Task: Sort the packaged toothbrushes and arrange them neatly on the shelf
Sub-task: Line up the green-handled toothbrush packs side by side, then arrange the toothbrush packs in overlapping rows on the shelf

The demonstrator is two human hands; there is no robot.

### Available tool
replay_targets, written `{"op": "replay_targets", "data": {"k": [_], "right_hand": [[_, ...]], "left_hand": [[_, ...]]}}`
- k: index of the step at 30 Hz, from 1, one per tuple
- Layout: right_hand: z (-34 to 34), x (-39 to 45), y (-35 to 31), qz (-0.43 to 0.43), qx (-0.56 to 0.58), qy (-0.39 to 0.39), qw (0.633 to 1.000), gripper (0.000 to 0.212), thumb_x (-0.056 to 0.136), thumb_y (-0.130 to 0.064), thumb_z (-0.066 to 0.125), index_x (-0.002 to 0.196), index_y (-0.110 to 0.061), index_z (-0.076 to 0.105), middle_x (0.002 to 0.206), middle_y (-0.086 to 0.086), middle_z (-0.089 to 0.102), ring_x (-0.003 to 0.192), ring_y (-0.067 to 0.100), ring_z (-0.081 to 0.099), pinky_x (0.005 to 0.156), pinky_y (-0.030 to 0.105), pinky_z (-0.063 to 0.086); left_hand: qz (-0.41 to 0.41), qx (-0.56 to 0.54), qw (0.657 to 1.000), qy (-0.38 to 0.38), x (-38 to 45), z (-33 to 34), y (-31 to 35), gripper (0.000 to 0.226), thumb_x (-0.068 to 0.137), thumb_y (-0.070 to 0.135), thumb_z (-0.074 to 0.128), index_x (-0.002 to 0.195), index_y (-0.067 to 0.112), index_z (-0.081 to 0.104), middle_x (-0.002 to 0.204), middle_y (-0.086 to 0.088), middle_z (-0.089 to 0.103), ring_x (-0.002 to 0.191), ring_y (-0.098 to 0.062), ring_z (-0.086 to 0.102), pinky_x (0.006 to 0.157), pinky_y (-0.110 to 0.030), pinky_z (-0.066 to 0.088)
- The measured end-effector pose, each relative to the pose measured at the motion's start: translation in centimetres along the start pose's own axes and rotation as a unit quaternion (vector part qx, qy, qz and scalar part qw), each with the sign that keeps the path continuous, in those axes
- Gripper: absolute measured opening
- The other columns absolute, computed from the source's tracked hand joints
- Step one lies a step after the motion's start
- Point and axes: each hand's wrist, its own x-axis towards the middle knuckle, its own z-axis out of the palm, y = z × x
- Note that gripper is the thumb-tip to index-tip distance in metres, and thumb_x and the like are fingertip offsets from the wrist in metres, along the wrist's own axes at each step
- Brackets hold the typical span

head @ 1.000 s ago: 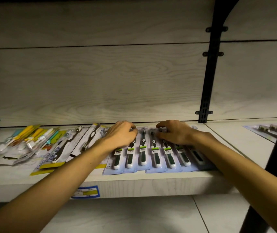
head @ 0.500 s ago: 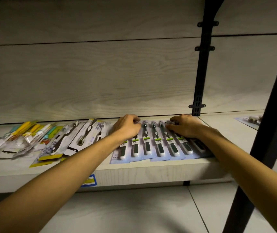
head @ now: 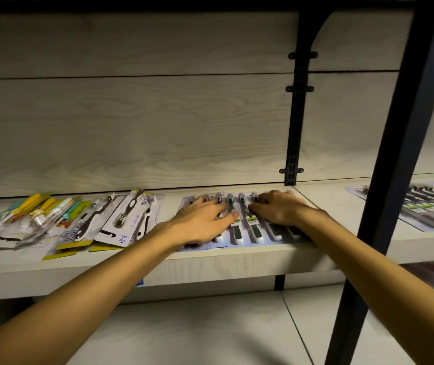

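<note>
The shelf (head: 210, 267) carries three groups of packaged toothbrushes. A row of blue-backed packs (head: 242, 227) lies overlapped at the front edge, handles toward the viewer, apparently fanned so each brush shows. Left of it, well apart, larger yellow-edged packs (head: 121, 222) lie askew, and a loose yellow and teal heap (head: 34, 214) sits beyond; both appear unsorted. A similar blue row (head: 431, 209) rests on the neighbouring shelf behind the black post (head: 400, 154). The left hand (head: 202, 219) lies flat, fingers spread, pressing the row's left side. The right hand (head: 279, 209), fingers curled downward, presses its right side; neither grasps anything, judged to be squaring the row.
</note>
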Motion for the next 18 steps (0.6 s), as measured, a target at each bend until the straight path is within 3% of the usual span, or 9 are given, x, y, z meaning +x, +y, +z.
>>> {"op": "replay_targets", "data": {"k": [3,5,7,10,15,18], "right_hand": [[-0.2,-1.4,0.2,-0.01,-0.003,-0.017,1.0,0.062,0.092,-0.069,0.028,0.128,-0.03,0.058,0.141,0.007,0.055,0.127,0.031,0.051,0.107,0.05,0.039],[0.0,-2.5,0.6,-0.025,0.0,-0.014,1.0,0.059,0.092,-0.071,0.025,0.11,-0.029,0.063,0.126,0.005,0.063,0.115,0.028,0.057,0.102,0.05,0.042],[0.3,-3.5,1.2,-0.042,0.001,0.004,0.999,0.057,0.093,-0.072,0.023,0.089,-0.029,0.059,0.109,0.004,0.065,0.101,0.026,0.059,0.098,0.049,0.044],[0.5,-4.7,1.5,-0.054,-0.002,0.026,0.998,0.06,0.094,-0.073,0.019,0.082,-0.026,0.054,0.102,0.004,0.064,0.099,0.028,0.059,0.097,0.048,0.042],[0.7,-6.5,2.1,-0.038,-0.032,0.03,0.998,0.065,0.085,-0.085,0.013,0.101,-0.036,0.052,0.123,0.004,0.059,0.12,0.031,0.05,0.105,0.061,0.029],[0.9,-7.0,2.1,-0.031,-0.036,0.029,0.998,0.076,0.084,-0.086,0.012,0.133,-0.038,0.046,0.148,0.004,0.044,0.135,0.033,0.039,0.108,0.062,0.024]], "left_hand": [[-0.018,0.015,1.0,0.004,-1.4,0.4,0.7,0.085,0.082,0.085,0.003,0.145,0.042,0.041,0.157,0.011,0.039,0.145,-0.024,0.034,0.116,-0.054,0.025],[-0.022,0.037,0.999,0.005,-2.5,0.5,1.2,0.091,0.08,0.088,0.0,0.148,0.04,0.036,0.158,0.009,0.038,0.146,-0.025,0.033,0.116,-0.053,0.027],[-0.022,0.058,0.998,0.009,-3.3,0.4,1.8,0.095,0.079,0.089,-0.003,0.151,0.038,0.032,0.161,0.006,0.033,0.15,-0.025,0.026,0.121,-0.054,0.017],[-0.032,0.061,0.998,0.004,-4.6,0.1,2.8,0.099,0.077,0.09,-0.003,0.156,0.035,0.024,0.166,0.005,0.02,0.155,-0.024,0.011,0.124,-0.054,0.006],[-0.083,0.027,0.996,-0.019,-7.1,0.0,4.4,0.103,0.071,0.097,0.005,0.158,0.042,0.001,0.167,0.014,-0.002,0.155,-0.022,-0.002,0.121,-0.051,0.004],[-0.109,0.02,0.994,-0.02,-7.5,0.0,5.0,0.108,0.066,0.099,0.005,0.158,0.043,0.001,0.167,0.014,-0.001,0.155,-0.024,0.002,0.124,-0.051,0.01]]}}
